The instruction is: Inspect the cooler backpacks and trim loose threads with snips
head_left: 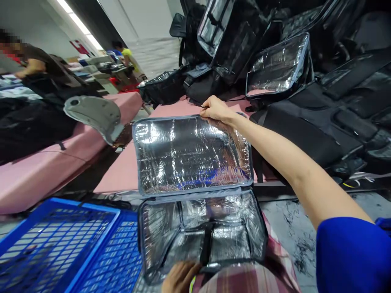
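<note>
A black insulated bag (229,240) with a shiny silver foil lining sits in front of my body, its mouth facing up. Its flap lid (183,154), edged in grey-blue binding, is raised and leans toward the pink table. My right hand (214,110) pinches the lid's top edge, thumb and fingers closed together. Down at the bag's front rim, my left hand (180,276) is curled over the edge, slightly blurred and partly cut off by the frame. A dark strap (207,244) runs across the foil inside.
Blue plastic crates (88,244) stand at lower left. Finished-looking black bags (320,122) are heaped on the right, with an open foil-lined one (277,65) behind. A pink-covered table (119,167) lies ahead; a grey machine part (94,114) and a person (39,61) are at left.
</note>
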A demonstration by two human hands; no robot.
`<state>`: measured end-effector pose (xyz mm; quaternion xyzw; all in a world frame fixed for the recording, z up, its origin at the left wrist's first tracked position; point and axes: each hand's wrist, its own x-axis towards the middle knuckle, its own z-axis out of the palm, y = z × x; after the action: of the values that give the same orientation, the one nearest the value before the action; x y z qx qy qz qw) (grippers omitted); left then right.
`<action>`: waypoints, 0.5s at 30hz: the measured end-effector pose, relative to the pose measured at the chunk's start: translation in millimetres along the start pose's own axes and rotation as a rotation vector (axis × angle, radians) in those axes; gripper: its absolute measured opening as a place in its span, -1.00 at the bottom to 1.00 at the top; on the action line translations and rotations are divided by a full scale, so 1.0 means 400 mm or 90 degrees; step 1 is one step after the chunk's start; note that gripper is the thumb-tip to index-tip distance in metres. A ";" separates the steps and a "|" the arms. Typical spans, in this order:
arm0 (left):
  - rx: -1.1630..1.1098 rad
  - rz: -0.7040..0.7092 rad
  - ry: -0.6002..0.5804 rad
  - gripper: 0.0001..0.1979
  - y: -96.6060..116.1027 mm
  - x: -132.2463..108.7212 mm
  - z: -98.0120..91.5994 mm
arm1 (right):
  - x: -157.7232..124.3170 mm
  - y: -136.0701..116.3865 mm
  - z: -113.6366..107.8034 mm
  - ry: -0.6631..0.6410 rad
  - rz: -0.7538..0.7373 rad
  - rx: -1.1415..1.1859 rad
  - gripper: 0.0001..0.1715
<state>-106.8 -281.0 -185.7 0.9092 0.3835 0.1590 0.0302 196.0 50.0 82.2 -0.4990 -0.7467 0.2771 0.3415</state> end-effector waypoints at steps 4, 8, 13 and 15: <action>-0.018 -0.038 0.053 -0.58 0.011 0.136 -0.247 | 0.019 -0.121 -0.049 0.187 -0.101 -0.209 -0.82; -0.067 -0.090 0.096 -0.65 0.017 0.326 -0.474 | -0.052 -0.219 -0.032 0.084 -0.237 -0.280 -0.83; -0.263 -0.227 0.012 -0.76 -0.023 0.489 -0.377 | -0.263 -0.080 0.112 -0.288 -0.184 -0.287 -0.89; -0.266 -0.223 -0.008 -0.76 -0.050 0.496 -0.304 | -0.329 0.010 0.139 -0.279 -0.125 -0.235 -0.85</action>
<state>-28.6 -134.8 -21.3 0.8041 0.4936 0.2216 0.2462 189.8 -75.7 14.3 -0.4062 -0.8852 0.2031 0.1007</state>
